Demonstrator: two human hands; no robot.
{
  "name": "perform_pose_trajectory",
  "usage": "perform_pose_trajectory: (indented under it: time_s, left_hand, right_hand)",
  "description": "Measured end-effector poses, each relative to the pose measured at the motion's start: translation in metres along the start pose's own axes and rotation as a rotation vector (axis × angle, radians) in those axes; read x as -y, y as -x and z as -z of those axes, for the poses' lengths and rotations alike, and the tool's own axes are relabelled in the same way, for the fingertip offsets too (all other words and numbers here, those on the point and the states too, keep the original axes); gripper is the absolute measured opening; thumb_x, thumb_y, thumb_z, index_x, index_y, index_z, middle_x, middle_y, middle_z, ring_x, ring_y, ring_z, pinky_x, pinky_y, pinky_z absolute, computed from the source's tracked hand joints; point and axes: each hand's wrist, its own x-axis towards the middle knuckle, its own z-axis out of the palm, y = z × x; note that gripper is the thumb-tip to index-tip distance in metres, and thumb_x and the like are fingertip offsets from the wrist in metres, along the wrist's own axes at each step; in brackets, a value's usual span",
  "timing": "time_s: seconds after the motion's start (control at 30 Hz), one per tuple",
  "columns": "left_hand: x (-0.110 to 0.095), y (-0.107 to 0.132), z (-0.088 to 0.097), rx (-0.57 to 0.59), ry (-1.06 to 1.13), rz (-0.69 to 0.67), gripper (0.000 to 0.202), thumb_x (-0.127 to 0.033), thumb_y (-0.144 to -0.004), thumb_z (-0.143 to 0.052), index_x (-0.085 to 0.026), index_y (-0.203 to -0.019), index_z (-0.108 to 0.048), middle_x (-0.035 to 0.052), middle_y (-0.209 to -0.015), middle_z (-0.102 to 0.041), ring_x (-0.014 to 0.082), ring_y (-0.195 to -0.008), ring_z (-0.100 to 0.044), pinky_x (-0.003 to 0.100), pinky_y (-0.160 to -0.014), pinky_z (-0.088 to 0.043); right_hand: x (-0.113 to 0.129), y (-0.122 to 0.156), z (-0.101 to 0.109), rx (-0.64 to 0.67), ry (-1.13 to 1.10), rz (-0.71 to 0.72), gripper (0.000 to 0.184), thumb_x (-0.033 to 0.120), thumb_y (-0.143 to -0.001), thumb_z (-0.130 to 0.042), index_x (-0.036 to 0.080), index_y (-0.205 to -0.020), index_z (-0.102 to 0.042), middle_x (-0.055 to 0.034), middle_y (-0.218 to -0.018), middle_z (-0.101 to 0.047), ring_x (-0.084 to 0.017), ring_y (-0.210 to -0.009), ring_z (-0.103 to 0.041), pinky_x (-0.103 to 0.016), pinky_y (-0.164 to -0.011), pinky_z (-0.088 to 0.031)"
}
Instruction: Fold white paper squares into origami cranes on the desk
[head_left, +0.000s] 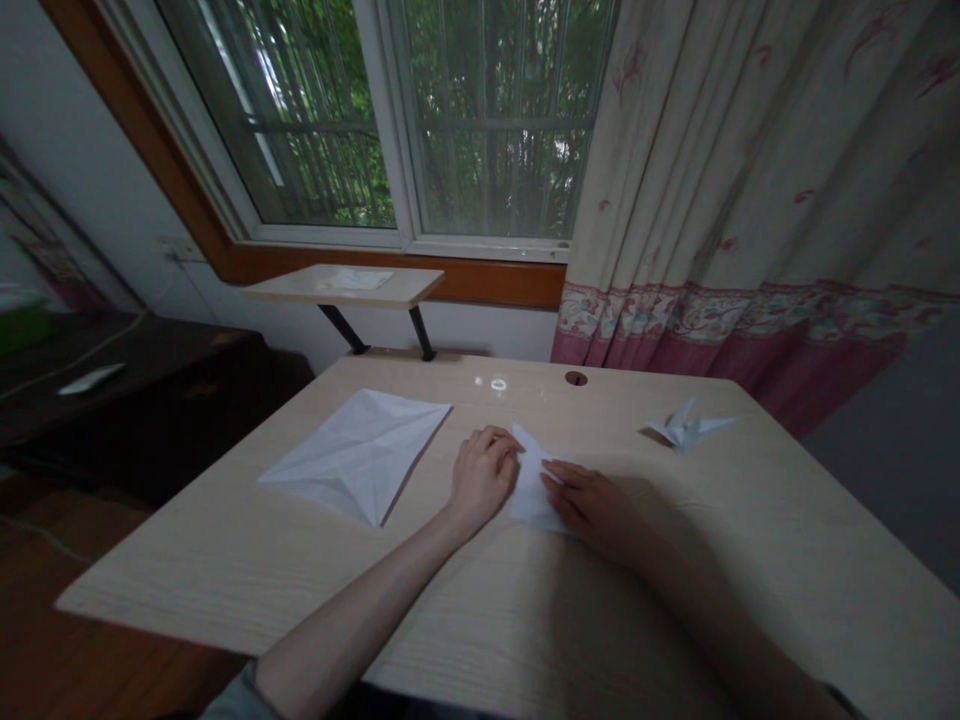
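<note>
a home room, a desk by the window

floral curtain with pink hem at upper right, barred window at top centre, dark wooden sideboard at left, pale wood desk over a wooden floor at lower left, small wall shelf behind

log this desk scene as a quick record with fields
left hand: curled, against the edge of the folded paper
right hand: fingers lying on the folded paper
left of hands: creased sheet, unfolded, flat
right of hands: paper crane
surface: desk, pale wood grain
beyond desk: shelf, window, curtain
</note>
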Motion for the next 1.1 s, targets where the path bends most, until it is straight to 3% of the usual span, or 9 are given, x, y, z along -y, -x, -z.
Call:
perform_pose_trajectory:
  time_s: [0.23, 0.37, 0.57, 0.73, 0.9, 1.1]
  left_hand:
    - [0.000, 0.000, 0.000, 0.015, 0.079, -0.023, 0.026, -0.005, -0.085, -0.052, -0.021, -0.091, -0.072, 0.0042, -0.099, -0.065, 0.0226, -0.098, -0.058, 0.038, -0.089, -0.046]
    - [0.000, 0.000, 0.000, 0.020, 0.077, -0.023, 0.026, -0.004, -0.084, -0.053, -0.020, -0.091, -0.072, 0.0044, -0.099, -0.065, 0.0226, -0.097, -0.058, 0.038, -0.089, -0.046]
    - [-0.002, 0.000, 0.001, 0.026, 0.073, -0.020, 0.027, -0.003, -0.084, -0.053, -0.020, -0.091, -0.072, 0.0044, -0.100, -0.066, 0.0227, -0.097, -0.058, 0.038, -0.089, -0.047]
    - [0.000, 0.000, 0.000, 0.019, 0.084, -0.033, 0.028, -0.003, -0.084, -0.051, -0.021, -0.092, -0.071, 0.0042, -0.099, -0.065, 0.0220, -0.098, -0.058, 0.037, -0.089, -0.047]
    - [0.000, 0.000, -0.001, 0.013, 0.096, -0.030, 0.029, -0.002, -0.084, -0.051, -0.021, -0.091, -0.071, 0.0036, -0.099, -0.065, 0.0214, -0.097, -0.058, 0.036, -0.089, -0.047]
    - [-0.003, 0.001, 0.001, 0.024, 0.109, -0.021, 0.027, -0.003, -0.084, -0.051, -0.021, -0.090, -0.071, 0.0037, -0.099, -0.065, 0.0214, -0.098, -0.058, 0.036, -0.089, -0.048]
  right_hand:
    - [-0.004, 0.002, -0.008, -0.082, 0.010, -0.046, 0.038, 0.022, -0.099, -0.044, 0.024, -0.133, -0.063, -0.0092, -0.136, -0.063, -0.027, -0.122, -0.060, -0.050, -0.104, -0.050]
    - [-0.010, 0.005, -0.008, -0.015, -0.017, -0.042, 0.042, 0.035, -0.099, -0.051, 0.023, -0.138, -0.058, -0.0109, -0.143, -0.057, -0.029, -0.129, -0.054, -0.053, -0.109, -0.044]
    - [-0.018, 0.006, -0.002, 0.151, -0.107, -0.007, 0.090, 0.071, -0.079, -0.065, 0.014, -0.147, -0.047, -0.0200, -0.156, -0.037, -0.036, -0.142, -0.038, -0.057, -0.117, -0.030]
    - [-0.014, 0.007, 0.001, 0.255, -0.130, -0.039, 0.115, 0.067, -0.065, -0.079, 0.005, -0.151, -0.037, -0.0261, -0.159, -0.025, -0.039, -0.146, -0.029, -0.050, -0.119, -0.029]
    - [-0.006, 0.005, 0.008, 0.251, -0.146, -0.032, 0.112, 0.061, -0.065, -0.082, 0.011, -0.153, -0.035, -0.0235, -0.159, -0.026, -0.039, -0.145, -0.031, -0.051, -0.118, -0.031]
    - [-0.001, 0.001, 0.016, 0.288, -0.119, -0.118, 0.098, 0.061, -0.070, -0.078, 0.014, -0.149, -0.044, -0.0199, -0.157, -0.033, -0.039, -0.140, -0.040, -0.053, -0.115, -0.034]
